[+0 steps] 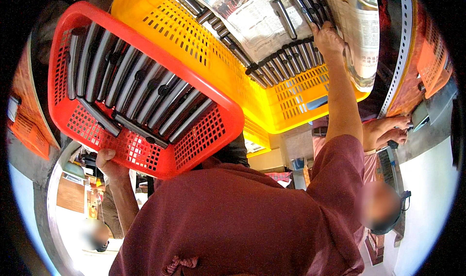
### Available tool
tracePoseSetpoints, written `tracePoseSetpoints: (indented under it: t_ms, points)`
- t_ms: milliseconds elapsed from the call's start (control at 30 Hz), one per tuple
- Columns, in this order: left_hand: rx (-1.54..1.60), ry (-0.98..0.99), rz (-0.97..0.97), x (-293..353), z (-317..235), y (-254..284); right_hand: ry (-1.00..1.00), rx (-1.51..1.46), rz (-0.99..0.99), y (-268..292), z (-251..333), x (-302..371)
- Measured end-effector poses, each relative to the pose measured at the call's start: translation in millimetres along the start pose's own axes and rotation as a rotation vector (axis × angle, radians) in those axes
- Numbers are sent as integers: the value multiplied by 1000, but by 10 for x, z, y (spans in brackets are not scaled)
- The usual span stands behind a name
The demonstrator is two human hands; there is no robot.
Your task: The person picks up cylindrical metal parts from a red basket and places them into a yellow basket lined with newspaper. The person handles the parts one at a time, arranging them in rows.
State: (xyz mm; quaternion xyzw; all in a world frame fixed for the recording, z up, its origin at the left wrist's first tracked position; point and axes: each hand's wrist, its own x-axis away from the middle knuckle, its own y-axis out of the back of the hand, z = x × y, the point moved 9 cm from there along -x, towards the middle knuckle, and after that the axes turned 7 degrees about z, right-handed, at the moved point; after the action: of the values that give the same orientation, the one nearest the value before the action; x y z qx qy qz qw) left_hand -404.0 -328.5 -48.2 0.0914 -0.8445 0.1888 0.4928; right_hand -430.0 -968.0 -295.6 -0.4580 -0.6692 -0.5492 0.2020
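Observation:
My left hand [110, 164] grips the near rim of a red plastic basket [194, 160], its thumb over the edge and its other fingers hidden. The basket is tilted and holds several dark, glossy, slightly curved bar-like parts [127, 79], mostly side by side, with a few lying crosswise. Over a yellow basket [233, 89] reaches my right hand [328, 39], its fingers closed around the near ends of similar dark bars [318, 8]. Newspaper [252, 25] lies under those bars. Another row of dark bars [286, 60] lines the yellow basket's near side, with a single bar [284, 19] beyond.
At right, another person's hands [391, 130] are at a dark object. Beyond a perforated metal strip [399, 52] sits an orange basket [432, 60]. Another orange basket [30, 135] is at far left. A second person in a striped top [110, 213] appears at lower left.

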Motion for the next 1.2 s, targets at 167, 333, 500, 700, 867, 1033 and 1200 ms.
tracePoseSetpoints:
  t_ms: [167,333,500,700,867,1033,1200]
  points:
    - [3,15,-4,4,26,16,126,-100,-171,83,176,-22]
    - [24,27,-25,39,39,80,300,-236,-347,336,697,168]
    - [11,-14,-52,66,23,98,325,-125,-254,85,1063,231]
    - [53,9,-18,85,43,86,269,-88,-272,-66,903,151]
    - [37,0,-41,103,43,140,252,-57,-308,93,753,239]
    - [35,7,-54,106,52,111,230,-10,-271,40,708,223]
    - [37,22,-50,112,77,132,295,49,-206,-77,768,183]
